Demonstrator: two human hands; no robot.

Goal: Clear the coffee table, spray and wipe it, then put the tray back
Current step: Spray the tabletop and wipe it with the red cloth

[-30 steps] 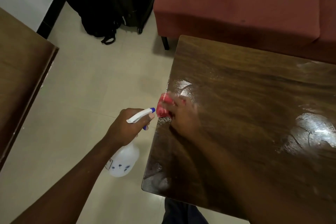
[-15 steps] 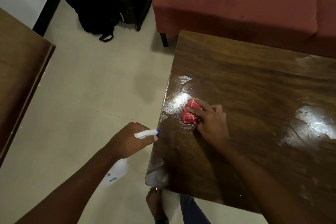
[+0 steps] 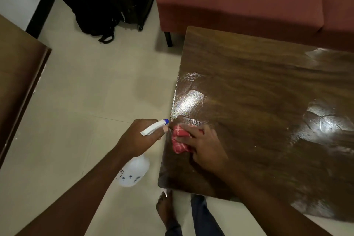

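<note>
The dark wooden coffee table (image 3: pixel 268 105) shows wet, shiny patches near its left edge and at the right. My right hand (image 3: pixel 205 145) presses a red checked cloth (image 3: pixel 179 140) onto the tabletop close to the left edge, fingers curled over it. My left hand (image 3: pixel 139 138) grips a white spray bottle (image 3: pixel 134 172) by its neck, just off the table's left edge, with the blue-tipped nozzle pointing toward the cloth. No tray is in view.
A red sofa (image 3: pixel 249 0) stands behind the table. A black backpack and suitcase (image 3: pixel 107 0) lean by the wall at the back left. Another wooden surface (image 3: pixel 17 82) borders the left. My bare foot (image 3: pixel 166 210) rests on the tiled floor below the table's corner.
My right hand has slid the cloth back toward me and the table's left edge. The left hand with the bottle stayed beside the edge, now closer to the cloth.
</note>
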